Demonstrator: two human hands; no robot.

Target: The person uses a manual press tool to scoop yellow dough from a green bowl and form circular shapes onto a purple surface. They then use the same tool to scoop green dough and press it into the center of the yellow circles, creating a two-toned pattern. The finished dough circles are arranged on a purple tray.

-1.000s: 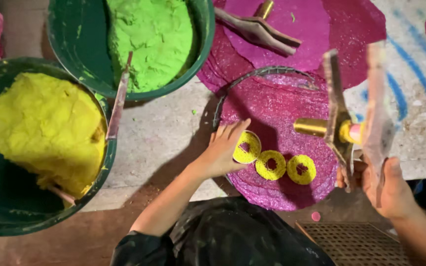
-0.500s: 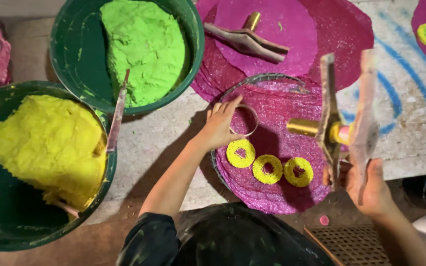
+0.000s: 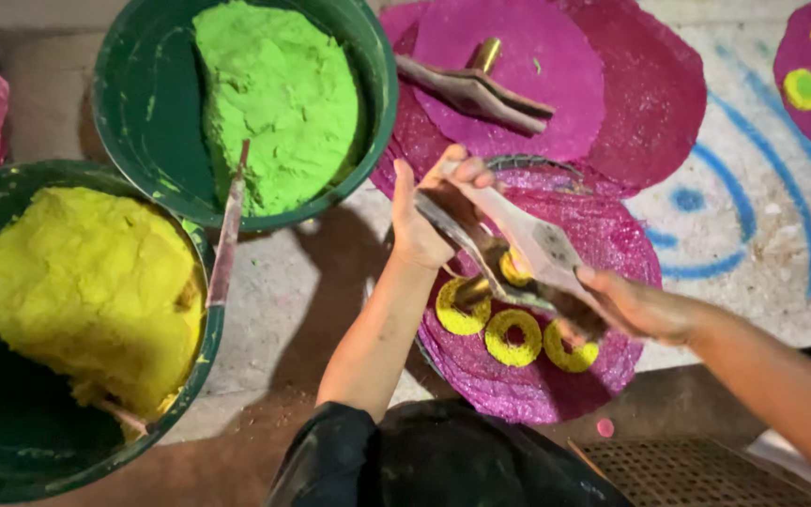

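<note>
Left hand (image 3: pixel 429 221) and right hand (image 3: pixel 635 305) each clamped one end of a hinged wooden press (image 3: pixel 518 253). Its long axis ran diagonally above the magenta glitter disc (image 3: pixel 603 235), brass tube pointing down. Three yellow powder rings (image 3: pixel 513 336) lay on that disc, grainy.

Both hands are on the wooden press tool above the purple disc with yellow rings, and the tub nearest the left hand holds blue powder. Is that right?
Not quite. The tub nearest the left hand holds green powder, not blue, as the head view shows. The rest stands: the left hand and the right hand are both on the wooden press tool above the purple disc with yellow rings.
</note>
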